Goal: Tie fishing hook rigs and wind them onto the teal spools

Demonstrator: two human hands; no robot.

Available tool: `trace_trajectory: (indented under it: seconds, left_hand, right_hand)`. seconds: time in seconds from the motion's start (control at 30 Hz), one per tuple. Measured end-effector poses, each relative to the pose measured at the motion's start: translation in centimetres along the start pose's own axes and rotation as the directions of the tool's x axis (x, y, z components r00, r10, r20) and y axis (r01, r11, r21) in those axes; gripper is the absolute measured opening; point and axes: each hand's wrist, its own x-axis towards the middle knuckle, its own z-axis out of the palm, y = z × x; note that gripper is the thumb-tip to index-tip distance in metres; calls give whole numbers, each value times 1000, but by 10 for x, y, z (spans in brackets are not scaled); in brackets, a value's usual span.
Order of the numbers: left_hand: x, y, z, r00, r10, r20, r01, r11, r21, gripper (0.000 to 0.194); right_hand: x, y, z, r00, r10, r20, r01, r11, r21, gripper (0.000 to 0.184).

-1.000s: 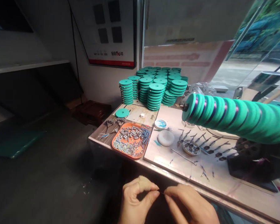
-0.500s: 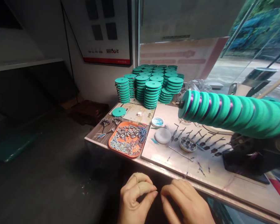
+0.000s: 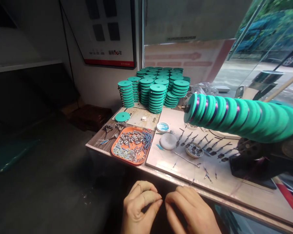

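Small metal pieces (image 3: pixel 210 179) lie scattered along the front of the pale board (image 3: pixel 160 159), the loose parts nearest the two hands. Down below the edge of the table (image 3: pixel 94 143), the left hand (image 3: pixel 138 209) brings thumb and forefinger together at the tips, with beige wrapping (image 3: pixel 148 197) around the finger. Facing it across a narrow gap, the right hand (image 3: pixel 191 208) curls its fingers in towards its thumb. Is something fine pinched in there? I cannot tell for either hand; the fingertips hide it.

Up on the board, a thin rod (image 3: pixel 187 159) lies at a slant, and just behind it sits a bowl (image 3: pixel 195 157) of little metallic bits. Dark stemmed parts (image 3: pixel 225 159) line up to the right. Left of the bowl, a white round piece (image 3: pixel 168 142); behind that, a small dish (image 3: pixel 163 131) with blue bits.

Over to the left, the orange tray (image 3: pixel 136 162) carries grey cylinders, blue tubes and silver bits in heaps. Beyond it, a green disc (image 3: pixel 122 117) lies flat, and stacked green spools (image 3: pixel 157 97) crowd the back. On the right, a row of green rolls (image 3: pixel 244 112) showing purple bands reaches out over the board.
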Motion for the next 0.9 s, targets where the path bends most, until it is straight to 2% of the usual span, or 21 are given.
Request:
trace_trajectory:
  seconds: [0.13, 0.47, 0.7, 0.9]
  left_hand:
    - [0, 0, 0, 1000, 8, -4, -8, 1000, 11, 14]
    - [-1, -1, -1, 1000, 21, -4, -21, 999, 29, 13]
    - [-1, 0, -2, 1000, 30, 2, -30, 999, 32, 15]
    - [1, 0, -2, 999, 35, -16, -34, 998, 48, 14]
  right_hand:
    - [3, 3, -7, 995, -71, 68, 72, 997, -14, 13]
    - [3, 4, -6, 994, -97, 57, 98, 995, -19, 12]
    - [2, 1, -3, 999, -33, 14, 33, 999, 1, 17]
    - [2, -1, -2, 1000, -26, 8, 26, 1000, 1, 17]
